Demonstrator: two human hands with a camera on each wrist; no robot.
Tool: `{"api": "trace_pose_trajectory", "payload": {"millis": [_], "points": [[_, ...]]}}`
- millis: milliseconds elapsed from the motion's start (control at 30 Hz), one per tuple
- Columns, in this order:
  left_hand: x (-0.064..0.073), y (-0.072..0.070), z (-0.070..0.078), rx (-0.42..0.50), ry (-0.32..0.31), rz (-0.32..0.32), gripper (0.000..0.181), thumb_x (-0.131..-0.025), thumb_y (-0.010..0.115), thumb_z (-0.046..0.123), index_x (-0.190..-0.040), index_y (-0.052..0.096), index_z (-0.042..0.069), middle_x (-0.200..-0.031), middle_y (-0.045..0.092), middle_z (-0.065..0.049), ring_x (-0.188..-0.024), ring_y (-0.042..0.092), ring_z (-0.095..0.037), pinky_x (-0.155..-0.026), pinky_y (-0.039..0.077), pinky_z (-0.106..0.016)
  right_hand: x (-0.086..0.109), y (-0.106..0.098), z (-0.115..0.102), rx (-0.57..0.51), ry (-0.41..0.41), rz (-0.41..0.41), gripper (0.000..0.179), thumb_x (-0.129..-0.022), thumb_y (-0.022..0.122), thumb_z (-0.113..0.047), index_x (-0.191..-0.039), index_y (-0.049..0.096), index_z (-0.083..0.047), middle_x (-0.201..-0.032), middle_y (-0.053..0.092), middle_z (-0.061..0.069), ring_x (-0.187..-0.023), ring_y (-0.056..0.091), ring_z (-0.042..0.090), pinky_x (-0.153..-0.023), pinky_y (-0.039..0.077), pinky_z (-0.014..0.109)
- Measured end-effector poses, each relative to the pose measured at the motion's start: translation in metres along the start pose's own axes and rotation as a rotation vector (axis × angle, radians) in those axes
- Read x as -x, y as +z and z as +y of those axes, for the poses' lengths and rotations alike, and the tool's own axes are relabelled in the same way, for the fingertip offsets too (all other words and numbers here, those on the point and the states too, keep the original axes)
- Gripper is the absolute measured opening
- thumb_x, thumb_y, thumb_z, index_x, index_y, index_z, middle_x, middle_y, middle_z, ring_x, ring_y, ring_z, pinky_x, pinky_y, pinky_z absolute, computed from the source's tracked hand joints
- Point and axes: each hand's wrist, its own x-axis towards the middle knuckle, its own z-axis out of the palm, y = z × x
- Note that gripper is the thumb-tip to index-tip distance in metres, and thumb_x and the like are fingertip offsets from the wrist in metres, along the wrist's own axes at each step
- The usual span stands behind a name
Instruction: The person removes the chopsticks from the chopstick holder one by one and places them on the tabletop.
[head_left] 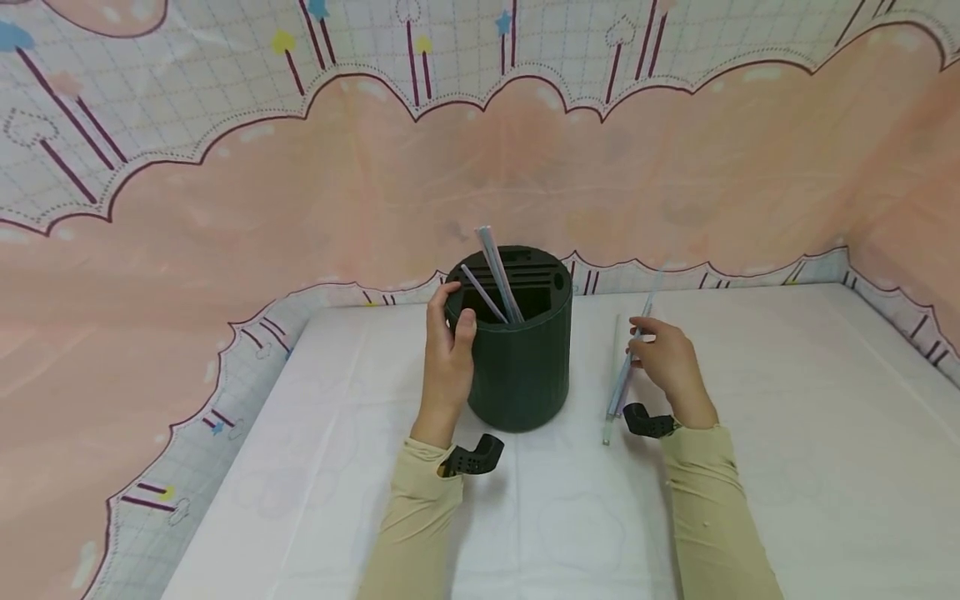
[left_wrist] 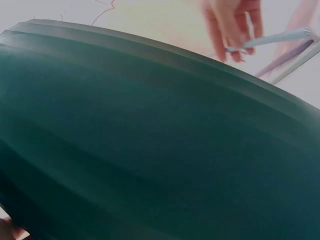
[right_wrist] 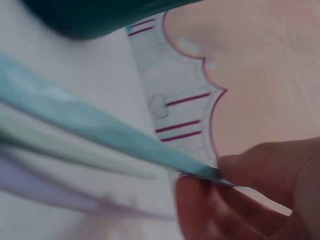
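Note:
My left hand (head_left: 447, 362) grips the left side of a dark green round pen holder (head_left: 521, 375), thumb and fingers at its rim. Its body fills most of the left wrist view. Several thin straws (head_left: 498, 271) lean inside its open compartment. To the right of the holder, my right hand (head_left: 667, 358) pinches a blue straw (right_wrist: 100, 122) between thumb and fingers. Close below that straw, a pale green straw (right_wrist: 75, 154) and a purple straw (right_wrist: 75, 192) show in the right wrist view. The pale green one lies on the table.
A white-covered table (head_left: 810, 433) spreads around the holder. Behind it hangs a peach curtain (head_left: 637, 192) with a scalloped, patterned border, which also runs along the table's left and right edges. Each wrist wears a black camera mount (head_left: 476, 456).

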Motion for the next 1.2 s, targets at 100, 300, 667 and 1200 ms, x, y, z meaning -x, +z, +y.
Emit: {"api": "trace_pose_trajectory", "payload": {"millis": [100,300,667,1200], "points": [[0.001,0.000,0.000,-0.009,0.001,0.008,0.057,-0.091,0.038,0.058,-0.137,0.029,0.026,-0.147,0.023,0.002,-0.133,0.025,-0.014,-0.107,0.024,-0.049,-0.002,0.004,0.007,0.044,0.036,-0.081,0.045,-0.089,0.045,-0.005,-0.133,0.042,0.004,-0.118,0.052,0.023,-0.079,0.064,0.023,-0.069,0.054,0.032],[0.000,0.001,-0.002,-0.004,0.026,0.025,0.059,-0.087,0.037,0.066,-0.135,0.030,0.033,-0.145,0.025,0.007,-0.133,0.026,-0.011,-0.106,0.024,-0.050,-0.007,0.010,0.015,0.143,0.091,-0.147,0.046,-0.089,0.051,-0.008,-0.134,0.042,0.002,-0.114,0.051,0.023,-0.090,0.053,0.029,-0.078,0.046,0.040],[0.000,0.001,-0.001,-0.003,0.028,0.020,0.058,-0.087,0.036,0.065,-0.135,0.030,0.034,-0.146,0.024,0.007,-0.134,0.025,-0.012,-0.106,0.024,-0.051,-0.007,0.012,0.019,0.243,0.019,-0.119,0.048,-0.084,0.058,-0.006,-0.129,0.046,0.006,-0.110,0.053,0.026,-0.097,0.047,0.036,-0.086,0.041,0.050],[0.002,0.002,-0.001,-0.018,0.003,0.028,0.051,-0.090,0.038,0.058,-0.135,0.030,0.035,-0.147,0.022,0.009,-0.134,0.024,-0.011,-0.107,0.023,-0.050,0.005,0.003,-0.027,0.026,-0.126,0.036,0.037,-0.094,0.050,-0.018,-0.131,0.049,-0.010,-0.118,0.053,0.014,-0.082,0.061,0.024,-0.067,0.052,0.035]]}}
